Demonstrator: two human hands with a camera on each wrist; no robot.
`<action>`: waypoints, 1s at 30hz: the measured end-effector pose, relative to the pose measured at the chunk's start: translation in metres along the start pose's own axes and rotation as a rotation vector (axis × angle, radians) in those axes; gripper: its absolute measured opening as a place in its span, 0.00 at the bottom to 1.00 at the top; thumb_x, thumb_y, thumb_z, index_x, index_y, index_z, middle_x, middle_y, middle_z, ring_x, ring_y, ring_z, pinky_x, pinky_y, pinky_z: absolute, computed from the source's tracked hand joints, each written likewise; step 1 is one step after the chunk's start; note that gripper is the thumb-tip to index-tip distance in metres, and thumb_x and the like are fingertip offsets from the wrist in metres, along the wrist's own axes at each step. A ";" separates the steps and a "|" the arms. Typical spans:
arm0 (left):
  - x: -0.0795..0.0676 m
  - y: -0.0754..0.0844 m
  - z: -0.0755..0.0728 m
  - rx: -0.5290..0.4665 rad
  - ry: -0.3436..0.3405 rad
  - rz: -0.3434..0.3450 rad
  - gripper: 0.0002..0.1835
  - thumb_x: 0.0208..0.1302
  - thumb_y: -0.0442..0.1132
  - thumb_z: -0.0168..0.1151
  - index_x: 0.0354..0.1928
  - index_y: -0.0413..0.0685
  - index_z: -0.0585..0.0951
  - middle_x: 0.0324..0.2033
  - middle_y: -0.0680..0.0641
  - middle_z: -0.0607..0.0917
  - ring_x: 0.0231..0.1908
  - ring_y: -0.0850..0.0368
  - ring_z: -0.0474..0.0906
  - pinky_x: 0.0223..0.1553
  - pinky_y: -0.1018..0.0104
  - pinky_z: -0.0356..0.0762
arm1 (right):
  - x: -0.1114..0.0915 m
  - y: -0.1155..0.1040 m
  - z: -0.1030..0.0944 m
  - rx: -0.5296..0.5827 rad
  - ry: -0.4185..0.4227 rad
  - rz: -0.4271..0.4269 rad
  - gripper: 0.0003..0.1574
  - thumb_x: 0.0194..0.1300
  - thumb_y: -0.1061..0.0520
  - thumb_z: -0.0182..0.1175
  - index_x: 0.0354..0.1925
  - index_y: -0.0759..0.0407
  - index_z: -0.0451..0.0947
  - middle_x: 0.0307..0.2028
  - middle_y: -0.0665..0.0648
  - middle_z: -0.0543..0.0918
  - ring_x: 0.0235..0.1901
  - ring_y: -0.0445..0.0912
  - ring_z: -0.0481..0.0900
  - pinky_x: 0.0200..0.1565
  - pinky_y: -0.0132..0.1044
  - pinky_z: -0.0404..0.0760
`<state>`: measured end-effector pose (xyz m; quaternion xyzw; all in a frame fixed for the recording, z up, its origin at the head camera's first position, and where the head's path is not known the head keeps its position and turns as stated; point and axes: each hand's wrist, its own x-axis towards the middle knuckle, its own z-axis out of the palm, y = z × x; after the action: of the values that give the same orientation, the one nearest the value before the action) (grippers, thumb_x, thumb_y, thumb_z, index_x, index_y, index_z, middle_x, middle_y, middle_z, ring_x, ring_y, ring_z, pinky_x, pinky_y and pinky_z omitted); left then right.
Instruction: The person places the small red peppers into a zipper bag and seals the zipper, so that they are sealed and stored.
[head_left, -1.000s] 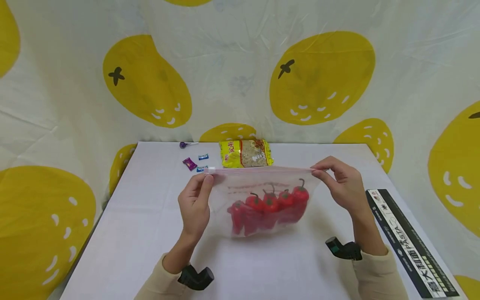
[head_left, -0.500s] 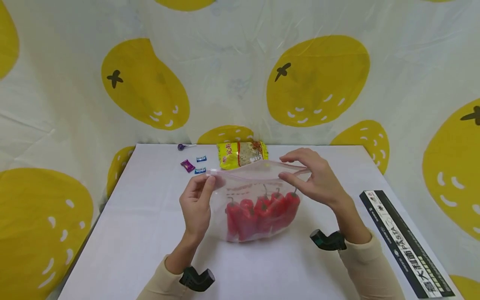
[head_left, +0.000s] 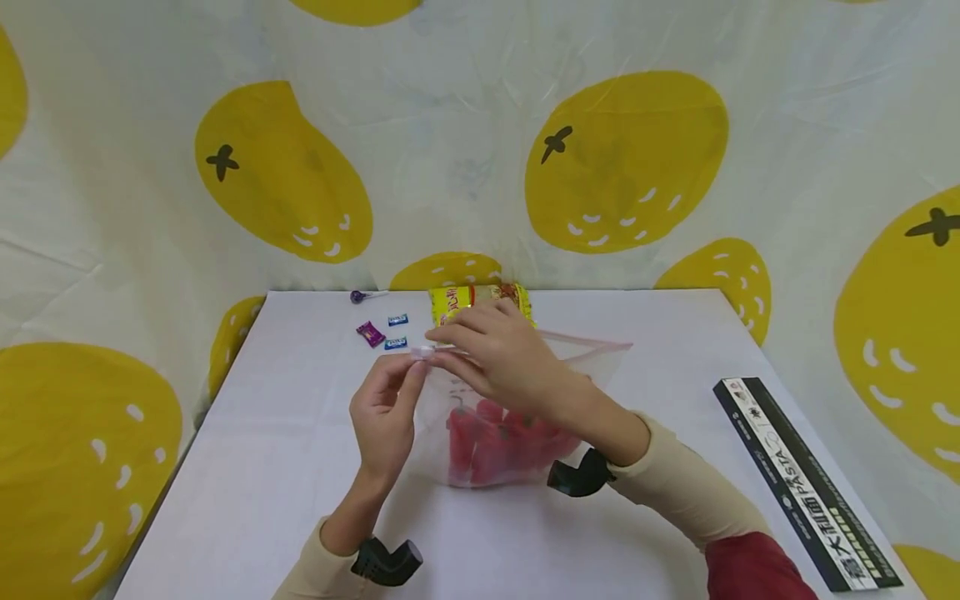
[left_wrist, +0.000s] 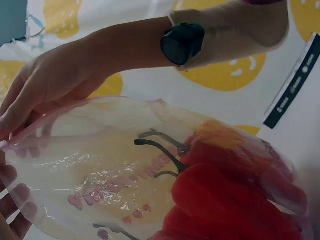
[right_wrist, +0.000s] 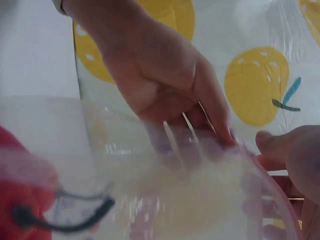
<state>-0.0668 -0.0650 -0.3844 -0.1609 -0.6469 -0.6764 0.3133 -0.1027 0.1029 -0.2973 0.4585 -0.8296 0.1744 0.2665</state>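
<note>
A translucent zip bag (head_left: 429, 433) with a pink top edge hangs upright over the table, with several red peppers (head_left: 487, 450) inside. My left hand (head_left: 386, 417) pinches its upper left corner between thumb and fingers. Reaching across the front of the bag, my right hand (head_left: 506, 358) has thumb and forefinger at the white slider (head_left: 422, 353), right beside the left fingertips. The bag's right corner sticks out free. The left wrist view shows green stems on the peppers (left_wrist: 215, 200), and the bag mouth (left_wrist: 75, 112) bulges apart there.
A yellow food packet (head_left: 450, 302) lies behind the bag, partly covered by the right hand. To its left are a lollipop (head_left: 357, 297), a purple candy (head_left: 370, 334) and two blue candies (head_left: 396, 342). A long black-and-white pasta box (head_left: 806, 483) lies along the right side.
My right hand has let go of the bag's right corner and moved left across to the slider. My left hand keeps its grip. The bag mouth has slackened, and the peppers have sunk slightly.
</note>
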 end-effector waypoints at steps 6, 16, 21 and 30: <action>0.000 0.001 -0.002 -0.071 -0.010 0.004 0.08 0.62 0.24 0.54 0.41 0.31 0.79 0.37 0.47 0.83 0.40 0.57 0.81 0.46 0.70 0.81 | 0.008 -0.010 0.009 -0.054 0.021 -0.029 0.11 0.63 0.49 0.60 0.39 0.52 0.82 0.33 0.47 0.83 0.39 0.42 0.79 0.44 0.36 0.69; -0.005 0.001 -0.001 -0.023 0.046 -0.041 0.06 0.65 0.28 0.53 0.40 0.34 0.78 0.34 0.46 0.81 0.36 0.56 0.80 0.42 0.73 0.80 | 0.008 -0.017 0.014 -0.089 -0.077 -0.031 0.08 0.65 0.49 0.58 0.39 0.50 0.79 0.33 0.46 0.82 0.40 0.40 0.79 0.44 0.35 0.72; -0.008 0.001 -0.001 0.008 0.101 -0.076 0.07 0.68 0.32 0.51 0.41 0.34 0.76 0.33 0.44 0.80 0.38 0.54 0.78 0.44 0.73 0.79 | -0.001 -0.013 0.007 -0.079 -0.172 0.049 0.09 0.65 0.50 0.58 0.42 0.50 0.78 0.35 0.46 0.82 0.41 0.40 0.78 0.47 0.35 0.74; -0.003 0.000 -0.015 0.054 0.169 -0.143 0.11 0.68 0.40 0.53 0.42 0.38 0.77 0.34 0.45 0.82 0.42 0.50 0.79 0.51 0.67 0.79 | -0.042 0.024 -0.009 -0.131 -0.194 0.151 0.09 0.63 0.50 0.60 0.40 0.51 0.77 0.34 0.47 0.80 0.39 0.43 0.77 0.43 0.37 0.74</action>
<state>-0.0621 -0.0786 -0.3882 -0.0484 -0.6461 -0.6903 0.3220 -0.1023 0.1484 -0.3170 0.3913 -0.8931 0.0944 0.2006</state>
